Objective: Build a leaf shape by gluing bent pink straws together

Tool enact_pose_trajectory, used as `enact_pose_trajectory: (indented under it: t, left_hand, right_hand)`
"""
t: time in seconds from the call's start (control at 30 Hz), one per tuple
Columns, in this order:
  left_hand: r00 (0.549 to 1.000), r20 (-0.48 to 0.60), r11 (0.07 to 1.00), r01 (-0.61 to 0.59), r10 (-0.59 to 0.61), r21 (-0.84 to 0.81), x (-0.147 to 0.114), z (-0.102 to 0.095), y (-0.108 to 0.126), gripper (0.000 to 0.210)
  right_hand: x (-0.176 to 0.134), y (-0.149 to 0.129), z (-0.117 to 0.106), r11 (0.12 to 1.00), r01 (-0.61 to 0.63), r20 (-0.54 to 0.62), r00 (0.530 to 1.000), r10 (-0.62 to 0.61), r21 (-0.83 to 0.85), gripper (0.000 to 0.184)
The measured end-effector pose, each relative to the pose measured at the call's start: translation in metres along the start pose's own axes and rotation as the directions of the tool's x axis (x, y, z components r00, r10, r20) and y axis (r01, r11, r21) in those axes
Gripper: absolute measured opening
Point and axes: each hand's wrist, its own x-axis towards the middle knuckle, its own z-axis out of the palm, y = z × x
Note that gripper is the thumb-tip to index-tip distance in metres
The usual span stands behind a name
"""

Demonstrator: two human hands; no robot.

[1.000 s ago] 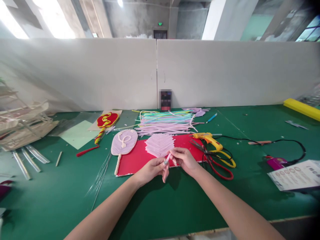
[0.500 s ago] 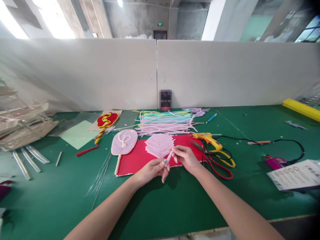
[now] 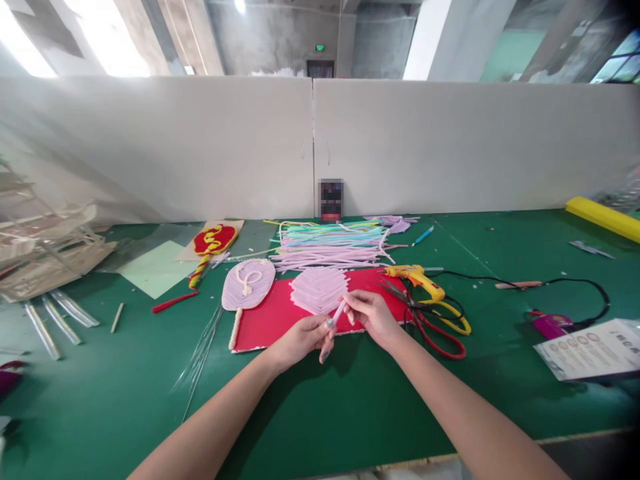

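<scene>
Strip [image 3: 339,312], pinched by fingers of the left hand [image 3: 309,337] and right hand [image 3: 371,313], is over the red board [image 3: 270,321], near its front edge. Probably light and bendy; hold its ends softly.

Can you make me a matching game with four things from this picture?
Things:
1. Thin lilac strip
2. Glue gun
3. Ribbed lilac piece
4. Tassel

Clues:
A. Yellow
B. Red
C. Held between the left hand and the right hand
D. Lying over the red board

Pairs: 1-C, 2-A, 3-D, 4-B
</scene>
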Motion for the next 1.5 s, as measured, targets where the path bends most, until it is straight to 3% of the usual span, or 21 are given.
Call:
enact_pose_trajectory:
  t: [0.7, 0.93, 1.13, 1.23, 1.37, 1.43, 1.5]
  left_hand:
    - [0.998, 0.059, 0.994, 0.018, -0.024, 0.107, 0.000, 0.001, 0.001, 0.042]
    - [0.998, -0.050, 0.987, 0.039, -0.032, 0.157, 0.003, 0.005, -0.001, 0.044]
    - [0.994, -0.099, 0.992, 0.052, -0.040, 0.117, 0.001, 0.007, 0.000, 0.046]
    - [0.987, -0.156, 0.959, 0.018, 0.027, 0.281, -0.002, 0.008, 0.003, 0.040]
    - [0.942, -0.229, 0.763, -0.043, 0.246, 0.644, -0.005, 0.007, 0.008, 0.026]
    - [0.920, -0.242, 0.702, -0.048, 0.308, 0.710, -0.005, 0.004, 0.009, 0.019]
    - [0.915, -0.250, 0.698, -0.048, 0.318, 0.714, -0.005, 0.002, 0.009, 0.014]
  right_hand:
    - [0.000, 0.000, -0.002, 0.989, 0.045, 0.033, 0.999, -0.041, -0.138, 0.023]
    - [-0.003, -0.001, 0.004, 0.913, 0.098, 0.009, 0.995, -0.102, -0.397, 0.030]
    - [-0.002, 0.001, 0.004, 0.911, 0.077, 0.033, 0.997, -0.070, -0.406, 0.031]
    - [-0.002, 0.003, 0.001, 0.900, 0.091, 0.047, 0.996, -0.078, -0.426, 0.030]
    - [-0.002, 0.003, -0.001, 0.905, 0.115, 0.053, 0.993, -0.103, -0.409, 0.030]
    - [-0.002, 0.002, 0.000, 0.902, 0.129, 0.042, 0.992, -0.122, -0.412, 0.030]
    - [-0.002, 0.002, 0.001, 0.904, 0.121, 0.038, 0.993, -0.116, -0.410, 0.031]
